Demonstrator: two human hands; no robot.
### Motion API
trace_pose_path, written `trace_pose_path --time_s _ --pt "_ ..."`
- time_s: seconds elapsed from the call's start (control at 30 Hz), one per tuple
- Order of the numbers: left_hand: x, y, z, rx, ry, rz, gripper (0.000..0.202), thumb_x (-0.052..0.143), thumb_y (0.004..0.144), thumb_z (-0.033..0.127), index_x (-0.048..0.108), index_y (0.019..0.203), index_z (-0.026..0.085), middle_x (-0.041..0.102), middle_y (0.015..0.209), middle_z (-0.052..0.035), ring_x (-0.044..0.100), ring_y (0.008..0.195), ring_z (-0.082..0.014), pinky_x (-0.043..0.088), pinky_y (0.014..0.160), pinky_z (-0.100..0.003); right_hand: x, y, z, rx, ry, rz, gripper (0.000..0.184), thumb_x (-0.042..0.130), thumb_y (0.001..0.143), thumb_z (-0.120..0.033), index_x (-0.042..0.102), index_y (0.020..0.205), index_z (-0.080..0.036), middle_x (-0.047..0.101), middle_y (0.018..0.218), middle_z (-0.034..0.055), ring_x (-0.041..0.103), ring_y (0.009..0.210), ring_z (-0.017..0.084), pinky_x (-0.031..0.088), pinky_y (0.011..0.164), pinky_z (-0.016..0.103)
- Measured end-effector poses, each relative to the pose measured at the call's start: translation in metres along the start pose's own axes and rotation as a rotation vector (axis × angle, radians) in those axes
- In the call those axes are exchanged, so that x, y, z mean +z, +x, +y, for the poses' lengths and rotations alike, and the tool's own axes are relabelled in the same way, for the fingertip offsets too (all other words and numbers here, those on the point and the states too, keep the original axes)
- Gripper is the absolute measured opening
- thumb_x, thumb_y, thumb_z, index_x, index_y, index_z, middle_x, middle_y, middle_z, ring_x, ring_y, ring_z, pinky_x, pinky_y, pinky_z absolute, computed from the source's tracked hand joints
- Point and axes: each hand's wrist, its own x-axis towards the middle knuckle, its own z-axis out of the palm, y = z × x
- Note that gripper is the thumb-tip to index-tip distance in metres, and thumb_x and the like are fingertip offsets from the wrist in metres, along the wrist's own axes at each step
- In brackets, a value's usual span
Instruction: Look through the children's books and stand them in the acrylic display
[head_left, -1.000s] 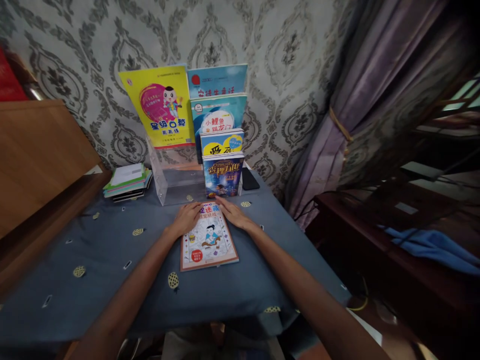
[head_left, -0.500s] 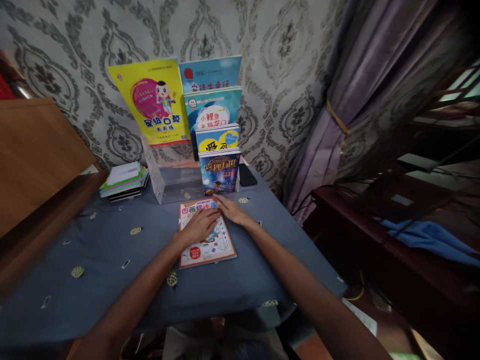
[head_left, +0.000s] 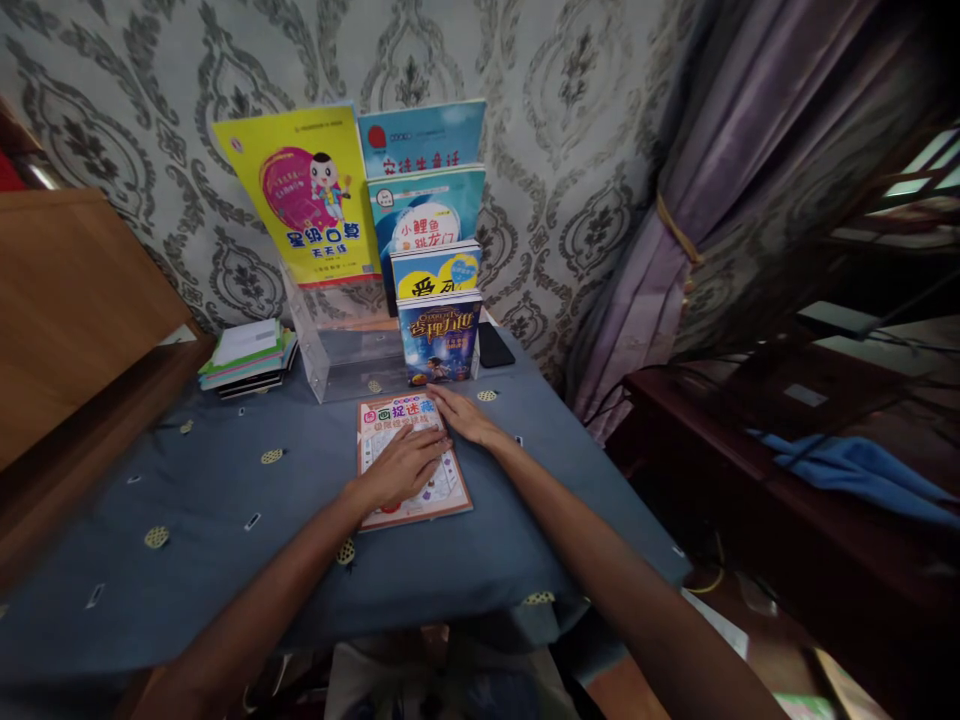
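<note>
Blue tablecloth (head_left: 225, 500): bears the maze book (head_left: 394, 412), flat, at 6 o'clock from the clear stand (head_left: 337, 355).
Left hand (head_left: 405, 465): open, palm on the cover.
Right hand (head_left: 461, 415): open, at the book's 1 o'clock corner.

On the worktop (head_left: 187, 500) we find the puzzle book (head_left: 397, 413) lying flat just before the book stand (head_left: 349, 355). Left of the stand we see a stack of books (head_left: 247, 357), right of it a phone (head_left: 495, 345), and in it upright books (head_left: 439, 340).
</note>
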Motion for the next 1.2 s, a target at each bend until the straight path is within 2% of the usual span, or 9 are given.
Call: trace_pose_path --time_s 0.17,0.5,0.8,1.03,1.2 --pt "0.001 -0.008 0.008 0.005 -0.037 -0.006 0.044 0.04 0.1 0.024 0.053 0.141 0.027 0.055 0.147 -0.008 0.045 0.14 -0.0221 0.027 0.119 -0.052 0.001 0.0 0.001 -0.001 0.004 0.001 0.051 0.03 0.103 -0.043 0.045 0.148 -0.023 0.054 0.148 0.0074 0.051 0.136 0.025 0.038 0.115 0.048" --pt "-0.002 -0.023 0.024 0.075 -0.087 -0.014 0.043 0.041 0.1 0.025 0.053 0.141 0.029 0.055 0.146 -0.0068 0.046 0.139 -0.0208 0.026 0.121 -0.051 0.0 0.0 -0.002 0.006 -0.019 0.001 0.051 0.03 0.103 -0.04 0.046 0.148 -0.02 0.056 0.146 0.0087 0.053 0.134 0.024 0.039 0.115 0.045" --pt "-0.002 -0.025 0.024 0.078 -0.094 -0.027 0.048 0.051 0.097 0.043 0.05 0.144 0.03 0.051 0.151 -0.0071 0.044 0.141 -0.0236 0.024 0.121 -0.052 0.0 -0.001 -0.004 0.012 -0.04 -0.005 0.05 0.031 0.103 -0.038 0.047 0.146 -0.019 0.055 0.146 0.009 0.051 0.136 0.023 0.039 0.115 0.045" --pt "-0.003 -0.027 0.029 0.079 -0.071 -0.032 0.043 0.049 0.099 0.04 0.053 0.141 0.029 0.05 0.151 -0.0065 0.041 0.143 -0.0225 0.024 0.121 -0.052 0.001 0.0 -0.001 0.004 -0.028 0.002 0.05 0.03 0.104 -0.042 0.048 0.146 -0.023 0.058 0.144 0.0074 0.053 0.134 0.024 0.04 0.114 0.046" --pt "-0.003 -0.033 0.04 0.108 -0.066 -0.022 0.038 0.039 0.103 0.031 0.056 0.137 0.031 0.055 0.147 -0.0052 0.045 0.141 -0.0205 0.025 0.12 -0.051 0.001 0.0 -0.004 0.033 -0.06 0.004 0.05 0.032 0.103 -0.036 0.046 0.147 -0.016 0.056 0.146 0.011 0.053 0.134 0.025 0.039 0.115 0.044"
